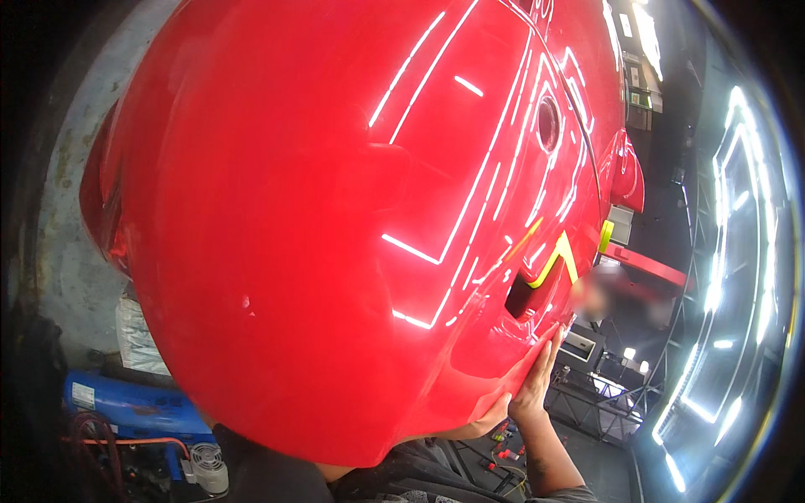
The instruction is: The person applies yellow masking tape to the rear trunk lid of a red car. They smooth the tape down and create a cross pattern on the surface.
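Glossy red car bodywork [310, 210] fills most of the head view, very close to me. Its right side has a round hole [548, 124] and, lower down, a dark recess [521, 298] edged with a yellow-green strip [562, 256]. My right hand [537, 381] lies along the lower right edge of the bodywork, fingers stretched out and pressed to the red surface. Close beside its wrist is my left hand [482, 423], at the bottom rim of the bodywork. That hand's fingers are hidden, and the panel covers much of the left forearm.
At lower left lie a blue cylindrical tank [138, 407], an orange hose [138, 441] and a grey ribbed canister [209, 469]. A pale wrapped bundle [141, 335] is above the tank. On the right are a red bar [646, 264], metal framing [599, 411] and bright light strips [713, 285].
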